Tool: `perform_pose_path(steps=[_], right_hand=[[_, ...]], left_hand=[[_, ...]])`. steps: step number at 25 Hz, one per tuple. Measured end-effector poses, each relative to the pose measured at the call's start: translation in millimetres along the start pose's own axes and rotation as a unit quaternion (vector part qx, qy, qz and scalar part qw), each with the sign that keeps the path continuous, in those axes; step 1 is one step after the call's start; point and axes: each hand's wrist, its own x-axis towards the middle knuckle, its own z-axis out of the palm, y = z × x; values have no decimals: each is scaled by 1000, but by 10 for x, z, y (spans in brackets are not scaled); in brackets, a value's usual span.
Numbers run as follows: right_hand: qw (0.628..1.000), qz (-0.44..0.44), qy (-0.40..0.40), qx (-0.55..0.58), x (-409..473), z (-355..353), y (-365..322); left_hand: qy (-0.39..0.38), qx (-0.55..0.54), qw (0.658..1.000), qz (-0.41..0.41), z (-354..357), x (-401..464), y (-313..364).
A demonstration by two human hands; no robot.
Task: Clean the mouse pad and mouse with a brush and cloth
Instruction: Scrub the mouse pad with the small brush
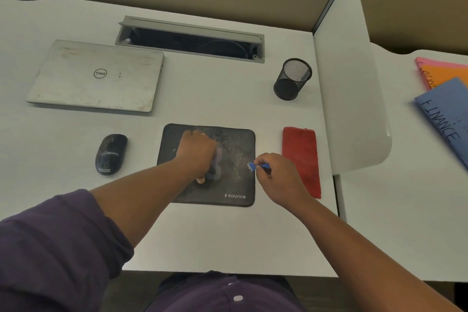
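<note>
We cannot make out the palm of our left hand [198, 152]: it lies knuckles-up on the middle of the mouse pad [207, 164], and the blur around it hides how the fingers sit, though the thumb tip shows at the near side. Whether that hand merely presses flat or curls on something, we cannot tell. Most of the brush [258, 166] is swallowed by our right hand [276, 177]; only its blue head and pale bristles stick out to the left, their tips on the right part of the pad. The right fingers are curled tight round the handle.

The pad is dark, with rounded corners and a white logo at its near right corner. Its surface looks mottled, and a pale streak of crumbs or dust runs beside the bristles. The mouse [111, 154] is dark and glossy, lying on the desk [202, 235] well left of the pad, touched by nothing. The red cloth [301, 159] lies folded just right of the pad, partly behind our right hand.

Farther back sit a closed laptop [96, 76] and a black mesh cup [292, 78]. Coloured folders [445, 106] at the right are cut off by the frame edge.
</note>
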Motion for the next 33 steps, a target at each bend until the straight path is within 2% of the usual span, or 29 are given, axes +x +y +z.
perform_pose_path(steps=[3, 7, 10, 15, 19, 21, 23, 27, 31, 33], right_hand=[[997, -67, -25, -32, 117, -38, 143], [992, -74, -102, -20, 195, -86, 204], [991, -98, -88, -3, 253, -153, 232], [990, -54, -131, -22, 311, -134, 198], [994, -59, -84, -20, 347, -121, 94], [993, -43, -100, -42, 353, -94, 68], [994, -7, -109, -18, 312, -58, 54], [999, -5, -21, 30, 273, -72, 28], [996, 19, -83, -5, 242, -62, 61], [997, 15, -73, 3, 249, -79, 57]], left_hand=[[-15, -6, 1000, -26, 10, -27, 5], [0, -13, 997, -77, 73, -49, 13], [-6, -14, 996, -93, 57, -53, 40], [-13, 0, 997, -79, 26, -62, 25], [-16, -5, 998, -58, 22, -61, -36], [-19, -6, 999, -49, 10, -67, -43], [-17, -4, 999, -41, 12, -79, -46], [-10, -7, 1000, -24, 15, -75, -68], [-8, -13, 1000, -26, 22, -99, -84], [-3, -16, 999, -32, 32, -109, -78]])
